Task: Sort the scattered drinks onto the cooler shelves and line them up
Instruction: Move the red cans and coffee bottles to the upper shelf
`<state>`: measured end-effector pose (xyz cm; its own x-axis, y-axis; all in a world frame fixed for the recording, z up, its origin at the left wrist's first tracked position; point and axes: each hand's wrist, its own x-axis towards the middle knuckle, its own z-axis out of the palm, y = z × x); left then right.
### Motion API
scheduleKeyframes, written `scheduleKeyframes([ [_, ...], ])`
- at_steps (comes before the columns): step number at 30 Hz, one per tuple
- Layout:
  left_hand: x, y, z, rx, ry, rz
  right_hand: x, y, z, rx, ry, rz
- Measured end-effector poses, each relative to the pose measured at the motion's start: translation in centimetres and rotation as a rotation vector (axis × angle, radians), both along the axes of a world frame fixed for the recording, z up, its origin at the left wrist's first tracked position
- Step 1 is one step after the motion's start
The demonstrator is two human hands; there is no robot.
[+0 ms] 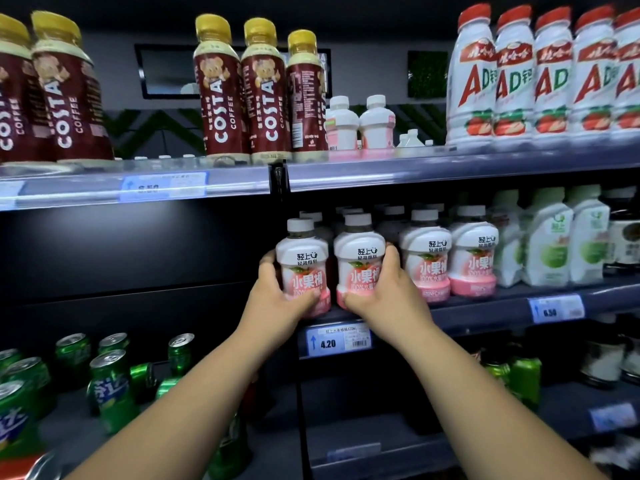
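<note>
The leftmost pink-label bottle (302, 258) and the second pink-label bottle (360, 261) are standing upright side by side at the near edge of the middle shelf (485, 310), at the left end of its right-hand section. The left hand (277, 292) is gripping the leftmost one, fingers curling round its far left side and thumb pressing across the lower front of the label. The right hand (384, 289) is gripping the second one, fingers wrapping its right side and thumb lying along its pink base.

Just to the right, two matching bottles (425, 265) are lining up in the same front row, with more white caps showing behind. Further right, green-and-white bottles (550, 251) are filling the shelf. A blue price tag (338, 339) reading 4.20 is sitting on the shelf rail below the hands.

On the top shelf, Costa coffee bottles (242, 91) are standing left and red-capped AD bottles (512, 74) right. Green cans (110, 386) are crowding the lower left shelf, some of them lying on their sides.
</note>
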<state>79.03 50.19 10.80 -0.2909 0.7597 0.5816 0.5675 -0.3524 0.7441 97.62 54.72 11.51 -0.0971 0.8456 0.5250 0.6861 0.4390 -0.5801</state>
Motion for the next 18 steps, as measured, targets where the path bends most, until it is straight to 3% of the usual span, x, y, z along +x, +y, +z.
scheduleKeyframes([
  [14,1.5,0.2,0.2,0.02,0.092,0.011,1.0,0.0,-0.9,0.055,0.044,-0.039],
  [18,1.0,-1.0,0.4,-0.024,0.155,-0.108,1.0,-2.1,-0.9,0.199,0.091,0.031],
])
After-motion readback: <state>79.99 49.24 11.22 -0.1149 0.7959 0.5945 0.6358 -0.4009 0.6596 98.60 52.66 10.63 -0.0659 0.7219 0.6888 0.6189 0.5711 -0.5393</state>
